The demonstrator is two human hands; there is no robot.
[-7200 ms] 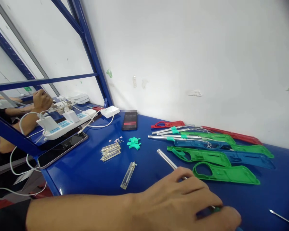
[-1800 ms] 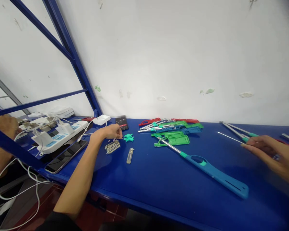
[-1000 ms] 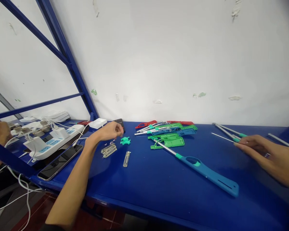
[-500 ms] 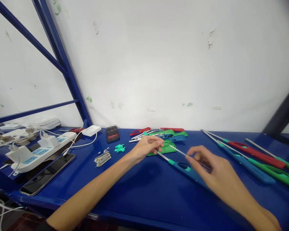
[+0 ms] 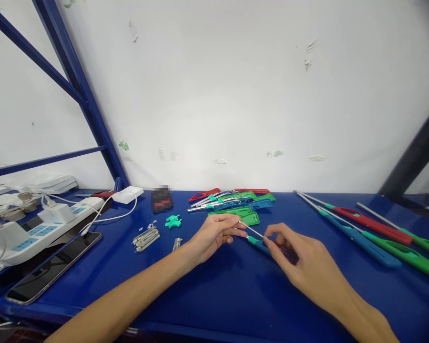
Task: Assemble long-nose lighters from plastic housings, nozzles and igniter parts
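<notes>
My right hand (image 5: pixel 300 259) is closed in a pinch on a thin metal rod (image 5: pixel 252 229), which points up and to the left. A dark part in that palm lies mostly in shadow; I cannot make out its kind. At the rod's far end, the thumb and forefinger of my left hand (image 5: pixel 218 236) close on the tip. Just below the rod is a blue long-nosed lighter (image 5: pixel 261 245) with a teal collar, its handle hidden behind my right hand. Behind my left hand lies an open green lighter casing (image 5: pixel 250 217).
Several red, green and blue lighter parts (image 5: pixel 232 202) are heaped near the wall. Long lighters (image 5: pixel 361 238) lie at right. Narrow translucent pieces (image 5: pixel 146 238), teal plastic pieces (image 5: pixel 173 221), a phone (image 5: pixel 55 267) and a power strip (image 5: pixel 43 233) with cables occupy the left.
My right hand has moved left with the rod, closer to my left hand. My left hand has come slightly nearer, and its fingertips now meet the rod's end. The view has shifted a little.
</notes>
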